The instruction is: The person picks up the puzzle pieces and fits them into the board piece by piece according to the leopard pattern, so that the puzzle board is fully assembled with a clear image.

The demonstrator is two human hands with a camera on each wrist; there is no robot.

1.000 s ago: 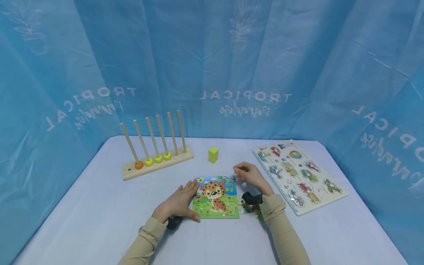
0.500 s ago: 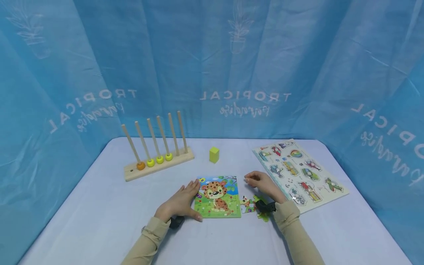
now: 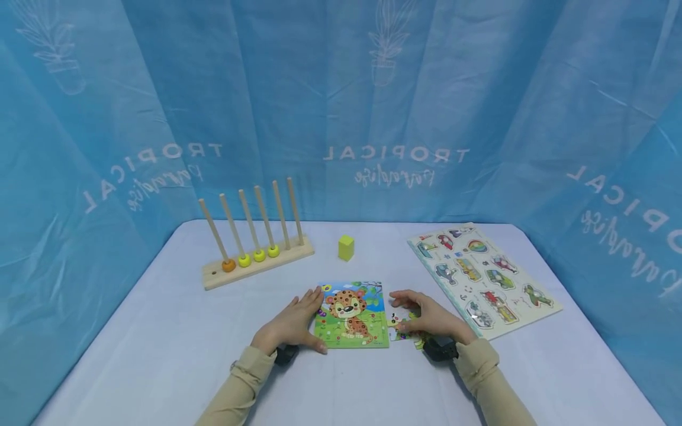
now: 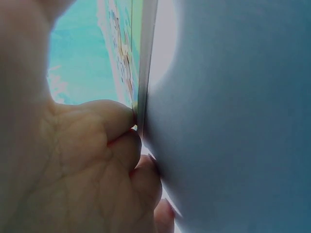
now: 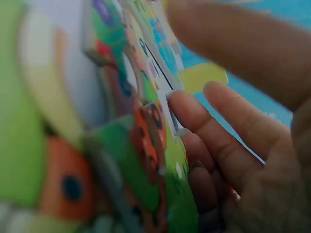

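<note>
In the head view, the leopard puzzle board (image 3: 351, 331) lies flat on the table. My left hand (image 3: 293, 322) rests along its left edge, fingers spread and relaxed; the left wrist view has the fingers (image 4: 121, 119) against the board's edge (image 4: 146, 58). To the right of the board, my right hand (image 3: 434, 316) hovers over loose puzzle pieces (image 3: 394, 334), fingers bent loosely with a gap between thumb and index finger. Nothing shows between the fingers in the right wrist view, where the hand (image 5: 238, 145) is beside the spotted pieces (image 5: 150, 136). Part of the pieces is hidden under that hand.
A wooden peg stand (image 3: 290, 255) with one orange bead and several yellow beads stands at the back left. A yellow-green block (image 3: 346, 248) stands behind the puzzle. At the right lies a large picture board (image 3: 514, 296) with vehicle pieces. Blue curtains surround the table.
My right hand has moved right and nearer to me from the board's upper right corner, down over the loose pieces. My left hand has stayed at the board's left edge.
</note>
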